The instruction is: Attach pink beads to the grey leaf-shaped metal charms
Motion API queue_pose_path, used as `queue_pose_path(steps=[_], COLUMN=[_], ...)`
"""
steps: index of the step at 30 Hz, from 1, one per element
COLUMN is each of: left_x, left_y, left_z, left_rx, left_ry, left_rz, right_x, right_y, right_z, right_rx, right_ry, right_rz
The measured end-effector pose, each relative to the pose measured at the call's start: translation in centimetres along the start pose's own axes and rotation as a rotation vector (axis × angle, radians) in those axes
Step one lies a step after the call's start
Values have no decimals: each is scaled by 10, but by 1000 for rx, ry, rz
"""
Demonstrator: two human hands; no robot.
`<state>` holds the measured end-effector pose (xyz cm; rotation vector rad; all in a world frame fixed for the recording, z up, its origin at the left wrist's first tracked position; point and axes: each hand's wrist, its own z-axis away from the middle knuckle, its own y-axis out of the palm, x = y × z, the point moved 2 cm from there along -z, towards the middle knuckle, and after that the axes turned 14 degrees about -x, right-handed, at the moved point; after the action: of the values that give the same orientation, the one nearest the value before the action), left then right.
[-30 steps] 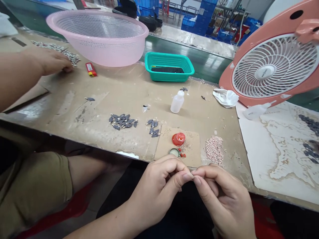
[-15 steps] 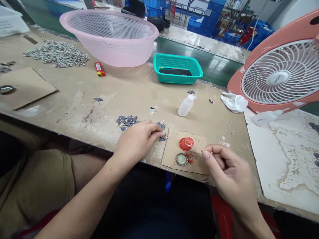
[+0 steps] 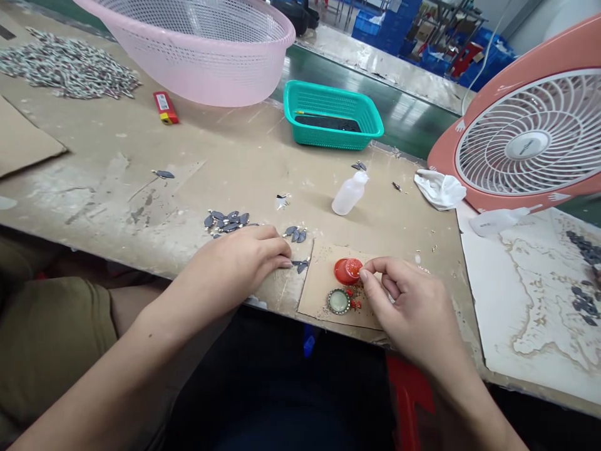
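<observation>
My left hand (image 3: 239, 257) rests on the table edge, fingers closed together, their tips touching a small dark leaf-shaped piece (image 3: 299, 265). More such dark pieces (image 3: 226, 221) lie just behind that hand. My right hand (image 3: 404, 307) is pinched shut beside a red cap (image 3: 348, 270) on a cardboard square (image 3: 323, 288); what the pinch holds is too small to make out. A round metal bottle cap (image 3: 339, 301) lies in front of the red cap, with tiny red bits beside it.
A small squeeze bottle (image 3: 348, 193) lies mid-table. Behind stand a green basket (image 3: 331, 116), a pink basket (image 3: 197, 44), a red lighter (image 3: 164, 107) and a heap of small metal parts (image 3: 61, 66). A pink fan (image 3: 530, 138) and white cloth (image 3: 439, 189) are at the right.
My hands parted from in front of me. The left one reached to the dark pieces on the table; the right one moved up beside the red cap. Another person's arm has left view.
</observation>
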<state>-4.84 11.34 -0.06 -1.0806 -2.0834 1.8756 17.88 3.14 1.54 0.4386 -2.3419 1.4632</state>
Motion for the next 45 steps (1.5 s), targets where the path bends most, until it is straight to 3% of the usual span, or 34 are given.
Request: queue_pose_path(steps=[7,14,19,23,27,34,36,40,45], left_x=[7,13,11,-1,-16,-36,-44,-61,-79], left_y=[-1,-5,-14,-7,8,20,21,25,29], left_z=[0,7,22,34,43,49,48,47,46], left_rx=[30,-51,-252,-254,-187,-188,-182,-162,-121], left_ry=[7,-28,-19,-271,-452,-524,-574,-696,-673], left_rz=[45,52,383,823,1146,1306,1334,1388,1408], right_x=[4,6,-6,-20,-28,-30,-29,-17,14], right_y=[0,-4,-12,-16,-14,-9,-12,-22,-25], right_z=[-1,-3,2,11,23,33,36,48,66], right_rx=[5,7,60,86,101,71,43,-104,-277], right_ry=[-52,-17,259,370,327,150,179,396,486], right_rz=[61,11,-280,-333,-141,97,28,-308,-602])
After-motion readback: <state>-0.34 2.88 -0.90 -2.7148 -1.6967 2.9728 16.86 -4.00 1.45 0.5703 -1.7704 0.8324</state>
